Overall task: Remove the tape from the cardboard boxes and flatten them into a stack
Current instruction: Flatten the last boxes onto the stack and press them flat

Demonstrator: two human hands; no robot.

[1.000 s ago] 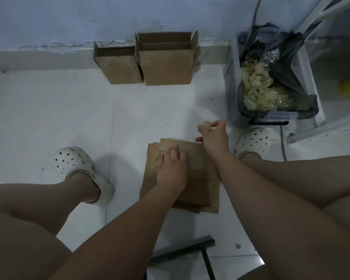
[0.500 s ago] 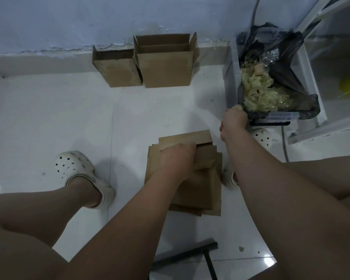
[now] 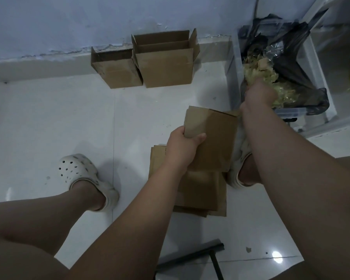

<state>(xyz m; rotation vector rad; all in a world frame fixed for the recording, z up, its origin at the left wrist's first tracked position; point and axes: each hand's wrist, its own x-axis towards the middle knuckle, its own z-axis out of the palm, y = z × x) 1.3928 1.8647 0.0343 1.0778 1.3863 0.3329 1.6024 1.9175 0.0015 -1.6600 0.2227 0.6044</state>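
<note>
While left hand grips a box for stacking, right hand, grip hidden, reaches the 1 o'clock tape bin.

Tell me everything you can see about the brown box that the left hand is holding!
The box is plain brown cardboard, pressed mostly flat, with a crease showing near its top right corner. No tape shows on the side we see. The left hand grips its lower left corner, thumb on the face, fingers curled round the edge. It is held tilted above the stack of flat boxes on the floor. Whether it brushes the right arm cannot be told.
</note>
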